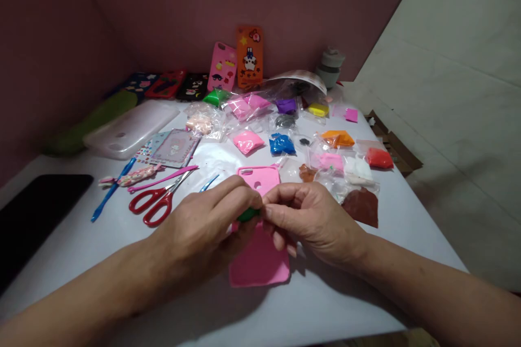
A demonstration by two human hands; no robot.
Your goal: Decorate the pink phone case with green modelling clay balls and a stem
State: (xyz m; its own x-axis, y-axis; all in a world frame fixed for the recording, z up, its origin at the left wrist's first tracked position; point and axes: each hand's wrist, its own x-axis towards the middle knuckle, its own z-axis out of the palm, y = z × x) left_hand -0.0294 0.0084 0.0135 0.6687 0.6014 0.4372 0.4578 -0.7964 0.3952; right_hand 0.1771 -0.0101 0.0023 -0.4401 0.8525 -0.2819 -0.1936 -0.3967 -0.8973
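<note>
Above a pink phone case, my left hand is closed around a lump of green modelling clay, mostly hidden by the fingers. My right hand pinches with thumb and forefinger at the right edge of that lump; the fingertips of both hands nearly meet there. The case lies flat on the white table, its camera cutout toward the far side, partly covered by both hands. Red-handled scissors lie left of my left hand, with a blue pointed tool just beyond it.
Bagged clay in several colours, including blue, orange and brown, spreads across the table's back and right. Decorated cases, one orange, stand at the wall. A clear case and a black slab lie left.
</note>
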